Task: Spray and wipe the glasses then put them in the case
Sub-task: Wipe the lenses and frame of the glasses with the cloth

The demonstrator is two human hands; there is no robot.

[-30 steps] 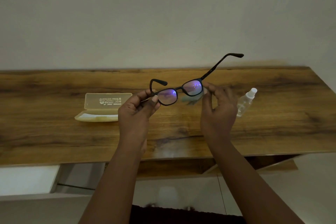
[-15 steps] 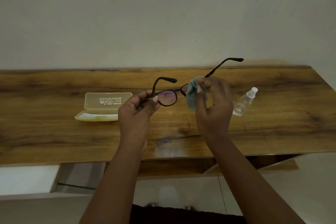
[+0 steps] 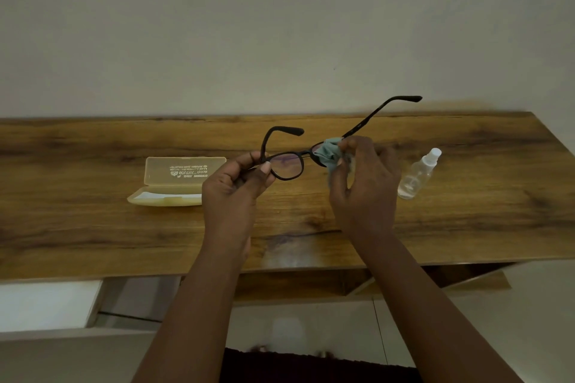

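Observation:
Black-framed glasses (image 3: pixel 287 166) with both arms unfolded hang in the air above the wooden table (image 3: pixel 93 227). My left hand (image 3: pixel 236 186) pinches the frame at the left lens's outer corner. My right hand (image 3: pixel 364 183) presses a small pale blue cloth (image 3: pixel 329 154) around the right lens, which the cloth and fingers hide. A translucent yellow glasses case (image 3: pixel 177 180) lies open on the table, left of my left hand. A small clear spray bottle (image 3: pixel 418 174) with a white nozzle stands to the right of my right hand.
A plain pale wall rises right behind the table's far edge. Below the near edge there is a wooden shelf (image 3: pixel 311 286) and a white floor. The table's right end lies past the bottle.
The bare, reflecting right lens of a second ago is now covered by the cloth in my right hand. The glasses have tilted and dropped slightly. My left hand has held its grip.

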